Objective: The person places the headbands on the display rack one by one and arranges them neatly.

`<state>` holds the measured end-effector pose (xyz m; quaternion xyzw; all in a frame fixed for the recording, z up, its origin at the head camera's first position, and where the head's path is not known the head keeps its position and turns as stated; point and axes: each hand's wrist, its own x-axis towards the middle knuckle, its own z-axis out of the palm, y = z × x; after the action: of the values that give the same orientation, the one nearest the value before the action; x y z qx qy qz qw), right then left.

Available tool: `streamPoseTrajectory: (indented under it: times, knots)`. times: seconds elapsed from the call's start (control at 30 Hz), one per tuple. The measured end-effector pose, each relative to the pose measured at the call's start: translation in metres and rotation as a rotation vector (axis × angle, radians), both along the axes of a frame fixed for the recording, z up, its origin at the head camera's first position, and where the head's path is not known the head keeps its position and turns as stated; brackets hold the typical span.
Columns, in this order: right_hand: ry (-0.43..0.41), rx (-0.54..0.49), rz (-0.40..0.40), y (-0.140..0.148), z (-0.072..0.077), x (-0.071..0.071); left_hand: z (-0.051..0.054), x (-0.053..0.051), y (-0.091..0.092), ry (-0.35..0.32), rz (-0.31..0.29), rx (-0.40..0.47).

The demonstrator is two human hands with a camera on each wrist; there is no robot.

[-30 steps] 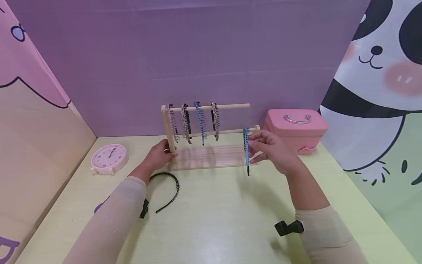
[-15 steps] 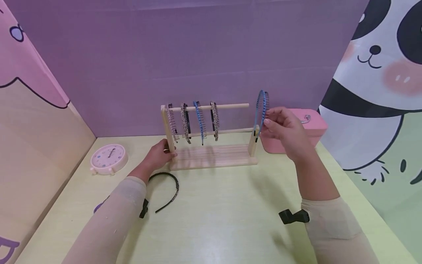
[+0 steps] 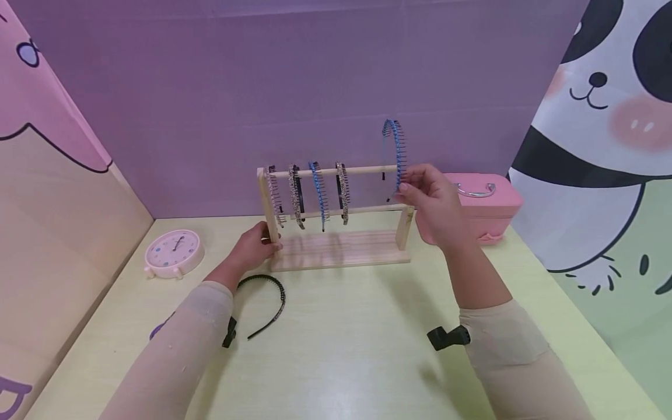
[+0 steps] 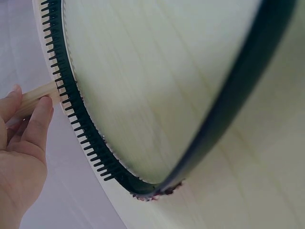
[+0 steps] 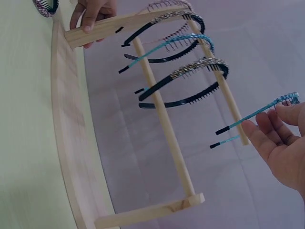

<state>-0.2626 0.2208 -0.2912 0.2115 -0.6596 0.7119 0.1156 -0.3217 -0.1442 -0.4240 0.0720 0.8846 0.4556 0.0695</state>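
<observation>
A wooden headband rack (image 3: 341,249) stands on the table, with my left hand (image 3: 253,248) gripping its left upright. My right hand (image 3: 434,201) pinches a blue toothed headband (image 3: 397,146) by one side, arch upward, at the free right end of the upper rod (image 3: 367,170). In the right wrist view the rod's tip lies close to the band's black-tipped ends; whether they touch I cannot tell. Several headbands hang on that rod, among them another blue headband (image 3: 318,189) and a glittery headband (image 3: 343,192). A black toothed headband (image 4: 86,124) lies on the table below my left hand.
A round pink clock (image 3: 173,252) lies at the left of the table. Behind my right hand sits a pink case (image 3: 480,213) with a metal handle. The rack's lower rod (image 3: 367,209) runs to a short right upright (image 3: 404,227). A purple backdrop closes off the back.
My right hand first lifted the blue headband up and right from the rack's right front, then brought it left to the upper rod's end. The left hand has stayed on the upright.
</observation>
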Motion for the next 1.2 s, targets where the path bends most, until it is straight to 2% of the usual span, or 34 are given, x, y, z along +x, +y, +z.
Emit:
streamPoseTrajectory:
  times: [0.1,0.3,0.47,0.67,0.87,1.03,1.2]
  knots:
    - [-0.017,0.040,-0.002,-0.009,-0.006,-0.005,-0.001,-0.001,-0.001,0.007,-0.007,0.008]
    - [-0.061,0.197,-0.048,-0.023,-0.022,-0.012,-0.003,-0.002,-0.001,0.004,-0.001,0.014]
    - [-0.116,0.255,-0.047,-0.031,-0.039,-0.019,-0.002,-0.001,-0.001,-0.003,0.004,0.010]
    - [-0.143,0.297,-0.019,-0.037,-0.055,-0.022,0.000,0.000,-0.001,-0.008,0.003,0.007]
    - [-0.166,0.317,-0.020,-0.038,-0.058,-0.022,0.000,0.000,-0.001,-0.001,0.007,-0.010]
    - [-0.151,0.346,-0.016,-0.034,-0.058,-0.021,0.000,0.000,-0.001,-0.004,0.007,-0.006]
    - [-0.134,0.408,-0.053,-0.026,-0.062,-0.020,0.000,0.000,-0.001,-0.010,0.008,0.005]
